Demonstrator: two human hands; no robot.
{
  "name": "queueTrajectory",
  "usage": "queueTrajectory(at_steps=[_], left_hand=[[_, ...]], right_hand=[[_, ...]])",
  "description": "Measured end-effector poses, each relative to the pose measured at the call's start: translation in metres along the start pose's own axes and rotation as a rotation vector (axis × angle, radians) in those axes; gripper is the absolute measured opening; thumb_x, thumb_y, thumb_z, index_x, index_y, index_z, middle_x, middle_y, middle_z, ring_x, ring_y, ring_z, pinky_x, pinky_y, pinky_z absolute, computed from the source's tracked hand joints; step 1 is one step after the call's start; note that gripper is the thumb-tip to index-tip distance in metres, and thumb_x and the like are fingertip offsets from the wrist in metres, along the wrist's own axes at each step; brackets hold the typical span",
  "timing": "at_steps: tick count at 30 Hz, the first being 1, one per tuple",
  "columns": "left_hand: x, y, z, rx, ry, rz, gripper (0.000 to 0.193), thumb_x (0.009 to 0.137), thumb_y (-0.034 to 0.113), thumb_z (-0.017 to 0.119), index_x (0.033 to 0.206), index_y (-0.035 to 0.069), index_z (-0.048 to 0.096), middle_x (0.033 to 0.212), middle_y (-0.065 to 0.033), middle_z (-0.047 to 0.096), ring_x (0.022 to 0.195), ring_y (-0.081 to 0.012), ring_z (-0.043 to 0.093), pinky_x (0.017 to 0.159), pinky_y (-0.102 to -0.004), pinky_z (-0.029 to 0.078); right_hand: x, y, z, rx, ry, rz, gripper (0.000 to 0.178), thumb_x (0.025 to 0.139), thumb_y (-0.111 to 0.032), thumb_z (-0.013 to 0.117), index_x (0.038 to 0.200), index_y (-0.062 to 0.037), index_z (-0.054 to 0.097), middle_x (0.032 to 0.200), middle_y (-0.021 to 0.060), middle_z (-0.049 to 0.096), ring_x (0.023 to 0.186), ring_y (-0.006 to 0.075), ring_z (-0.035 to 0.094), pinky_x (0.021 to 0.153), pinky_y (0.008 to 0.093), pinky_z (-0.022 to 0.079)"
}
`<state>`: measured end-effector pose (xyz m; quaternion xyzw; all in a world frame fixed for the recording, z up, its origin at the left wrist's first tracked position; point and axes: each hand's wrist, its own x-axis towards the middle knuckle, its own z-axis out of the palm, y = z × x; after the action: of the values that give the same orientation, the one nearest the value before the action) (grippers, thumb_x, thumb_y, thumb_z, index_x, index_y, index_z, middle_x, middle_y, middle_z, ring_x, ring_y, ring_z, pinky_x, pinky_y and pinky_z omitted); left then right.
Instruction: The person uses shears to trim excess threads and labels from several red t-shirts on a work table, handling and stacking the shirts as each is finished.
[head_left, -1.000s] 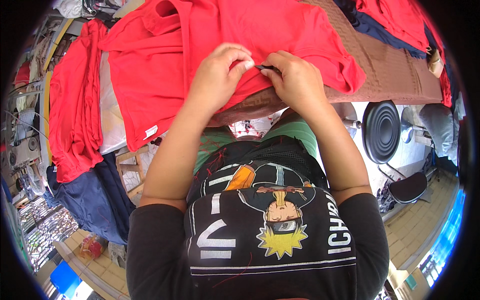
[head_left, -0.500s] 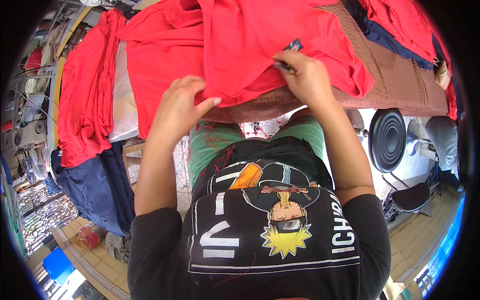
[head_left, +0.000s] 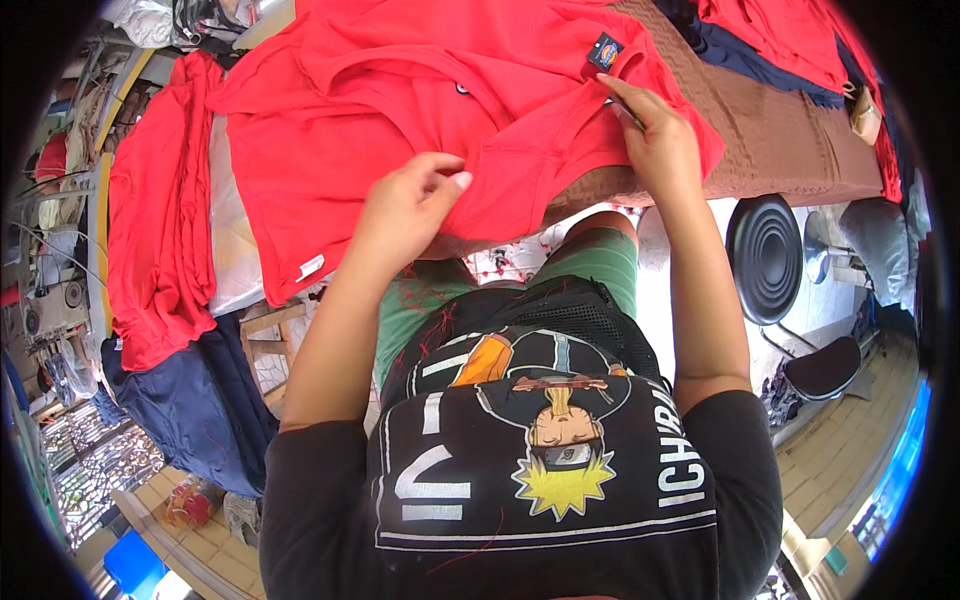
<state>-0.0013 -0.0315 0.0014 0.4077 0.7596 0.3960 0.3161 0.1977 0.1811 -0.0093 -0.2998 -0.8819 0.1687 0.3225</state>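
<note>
A red garment [head_left: 400, 110] lies spread over the brown-covered table, with a black neck label [head_left: 605, 52] at its far right and a small white tag [head_left: 311, 267] near its lower left corner. My right hand [head_left: 662, 140] is at the garment's right part, fingertips just below the label. It is closed around a small dark tool [head_left: 630, 112], probably thread snips, mostly hidden by the fingers. Over the near edge of the cloth is my left hand [head_left: 412, 205], its fingers loosely bent and the thumb apart from them; no object shows in it.
Red cloth [head_left: 160, 200] and dark blue cloth [head_left: 195, 390] hang at the left. More red garments [head_left: 780, 40] lie at the far right of the brown table cover [head_left: 800, 150]. A round black stool seat [head_left: 765, 258] stands right of my legs. Red threads cling to my clothes.
The garment has shifted and opened out, so the label and white tag now show fully. My right hand moved right; my left hand moved right, its fingers more bent.
</note>
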Motion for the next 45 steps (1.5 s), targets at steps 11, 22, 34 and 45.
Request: queueTrajectory(at_steps=[11,22,34,45], left_hand=[[0.01,0.052,0.045,0.272,0.083,0.52,0.029,0.082,0.008,0.07,0.111,0.004,0.066,0.112,-0.0117,0.065,0.079,-0.0185,0.067,0.076,-0.0321,0.053],[0.036,0.028,0.071,0.188,0.046,0.431,0.03,0.079,0.007,0.071,0.108,0.005,0.066,0.103,-0.0123,0.066,0.078,-0.0199,0.068,0.07,-0.0333,0.054],[0.053,0.035,0.058,0.145,-0.049,0.207,0.018,0.092,0.016,0.063,0.091,-0.001,0.062,0.081,-0.0138,0.07,0.07,-0.0178,0.07,0.063,-0.0287,0.056],[0.054,0.037,0.056,0.065,-0.08,0.182,0.019,0.093,0.016,0.062,0.098,-0.002,0.063,0.083,-0.0114,0.071,0.074,-0.0164,0.07,0.066,-0.0274,0.055]], right_hand=[[-0.028,-0.038,-0.016,0.379,-0.197,0.247,0.02,0.083,-0.014,0.07,0.101,-0.0048,0.07,0.095,0.0114,0.069,0.08,0.0209,0.067,0.071,0.0318,0.051],[-0.023,-0.034,0.011,0.428,-0.129,0.193,0.014,0.083,-0.011,0.067,0.095,-0.0025,0.067,0.085,0.015,0.067,0.078,0.032,0.066,0.069,0.038,0.05],[-0.025,-0.034,0.012,0.669,-0.32,0.305,0.019,0.096,-0.006,0.053,0.108,0.0018,0.065,0.09,0.0123,0.07,0.063,0.0237,0.072,0.054,0.0281,0.055],[-0.024,-0.044,0.017,0.326,-0.213,0.133,0.016,0.082,-0.012,0.069,0.093,-0.0015,0.066,0.085,0.0168,0.066,0.078,0.0355,0.064,0.068,0.0415,0.05]])
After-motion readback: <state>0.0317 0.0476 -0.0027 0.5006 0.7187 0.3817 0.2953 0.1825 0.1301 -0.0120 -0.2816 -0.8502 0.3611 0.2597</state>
